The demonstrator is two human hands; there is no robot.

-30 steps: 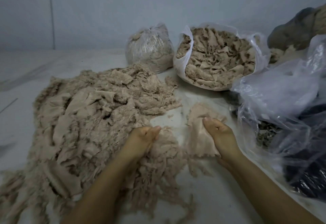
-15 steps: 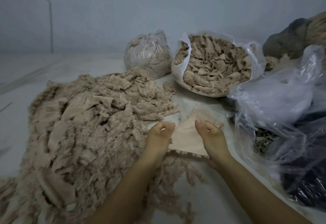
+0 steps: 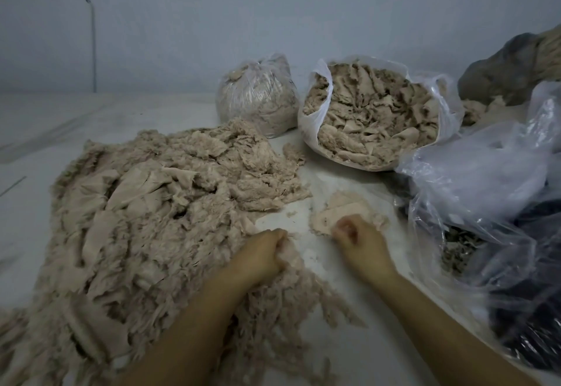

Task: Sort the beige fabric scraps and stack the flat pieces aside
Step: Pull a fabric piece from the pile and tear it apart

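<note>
Two hands | left hand (image 3: 261,256) grips scraps (image 3: 170,203) | right hand (image 3: 359,243) curled on flat pieces (image 3: 346,211) — grip blurred

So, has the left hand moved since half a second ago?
Yes. The left hand has left the flat pieces and gone back left to the edge of the big scrap pile, where it grips scraps.

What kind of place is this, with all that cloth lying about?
Probably a textile waste sorting room or a small workshop, not a home. A big heap of beige scraps lies loose on a pale surface, an open plastic bag is stuffed with more of them, and a tied bag stands beside it against a bare wall.
</note>
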